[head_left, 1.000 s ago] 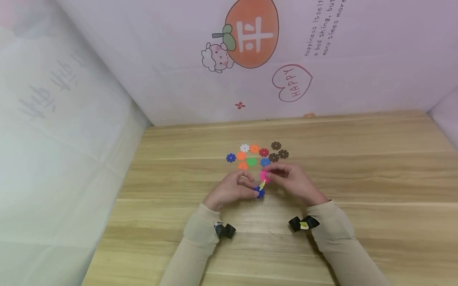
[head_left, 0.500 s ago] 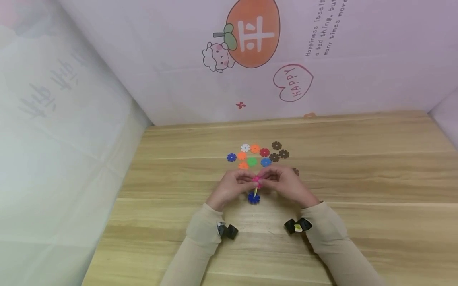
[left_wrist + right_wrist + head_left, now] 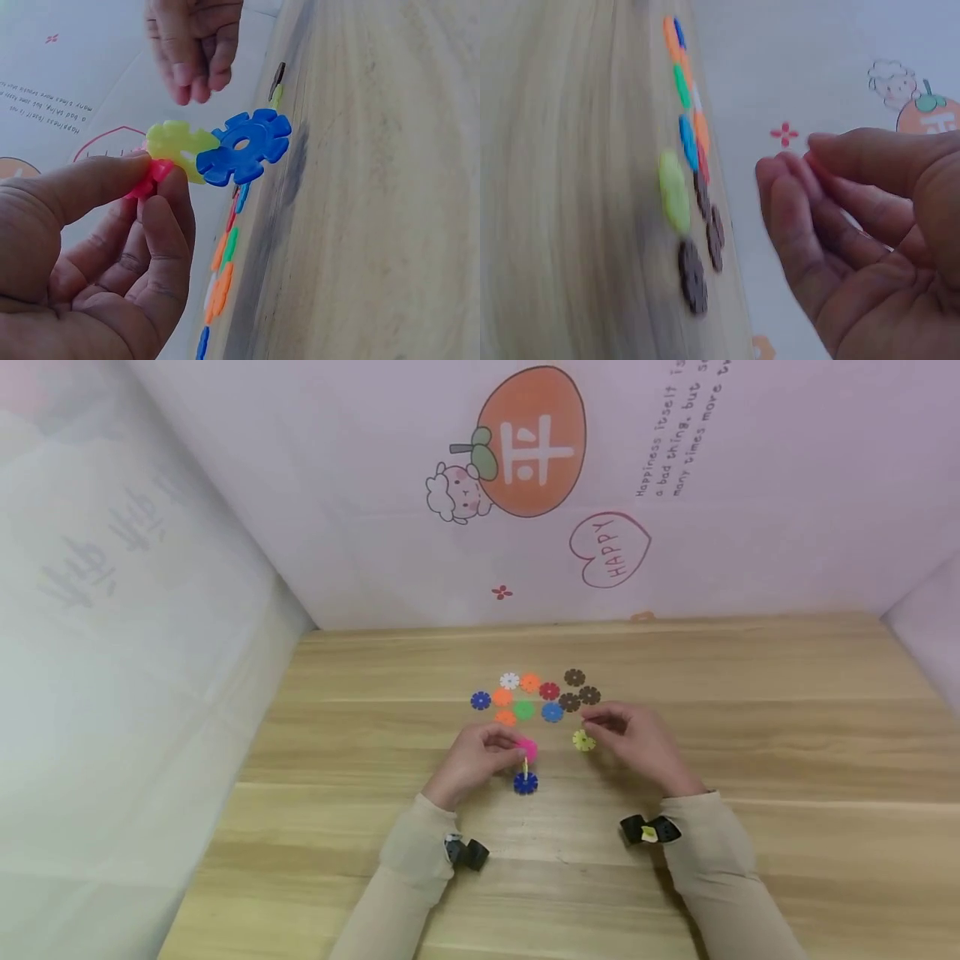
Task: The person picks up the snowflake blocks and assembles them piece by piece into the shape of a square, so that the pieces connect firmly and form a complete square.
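Observation:
My left hand [image 3: 472,762] pinches a pink notched snowflake disc [image 3: 530,749] between thumb and fingers. A yellow snowflake disc [image 3: 172,141] is slotted to the pink one, and a dark blue snowflake disc [image 3: 259,146] is joined to the yellow, so the three form a chain held above the table. My right hand [image 3: 637,742] hovers to the right with loosely bent fingers and nothing between them. Near its fingertips a loose yellow-green disc [image 3: 583,741] lies on the table. Most of the pink disc is hidden by my left fingers in the left wrist view.
Loose discs lie further back on the wooden table [image 3: 750,727]: white [image 3: 509,681], red [image 3: 549,692], green [image 3: 523,710], light blue [image 3: 552,712], blue [image 3: 481,700], several orange and several brown. A brown disc [image 3: 692,277] lies beside the yellow-green one. A printed cloth hangs behind.
Both hands met at the pink disc half a second ago. Now my right hand has let go and moved right, towards the yellow-green disc, while my left hand keeps the joined discs.

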The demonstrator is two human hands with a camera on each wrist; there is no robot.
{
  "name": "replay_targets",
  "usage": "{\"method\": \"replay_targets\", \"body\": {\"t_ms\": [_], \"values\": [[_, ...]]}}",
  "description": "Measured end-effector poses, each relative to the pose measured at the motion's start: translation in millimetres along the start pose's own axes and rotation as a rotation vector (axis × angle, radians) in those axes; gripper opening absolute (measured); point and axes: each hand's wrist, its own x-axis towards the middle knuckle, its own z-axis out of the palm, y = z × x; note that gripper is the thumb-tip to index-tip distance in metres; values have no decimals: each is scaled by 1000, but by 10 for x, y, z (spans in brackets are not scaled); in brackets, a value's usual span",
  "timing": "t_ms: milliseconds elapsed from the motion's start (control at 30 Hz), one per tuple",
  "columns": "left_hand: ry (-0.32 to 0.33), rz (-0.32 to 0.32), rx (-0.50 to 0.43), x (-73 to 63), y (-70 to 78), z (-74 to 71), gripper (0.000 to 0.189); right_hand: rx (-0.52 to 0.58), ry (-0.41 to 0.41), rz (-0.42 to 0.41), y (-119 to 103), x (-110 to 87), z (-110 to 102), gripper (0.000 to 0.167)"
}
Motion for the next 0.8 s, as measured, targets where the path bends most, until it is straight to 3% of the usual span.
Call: {"method": "replay_targets", "body": {"t_ms": [200,367,800], "values": [[5,-16,-3,-2,-13,-21,19,-145,2,-63,79,17,11,24],[1,-22,-2,-6,-1,-22,20,-232,-2,-58,86,60,82,27],[8,-17,-3,12,-7,-8,18,-285,-19,-30,34,110,141,31]]}}
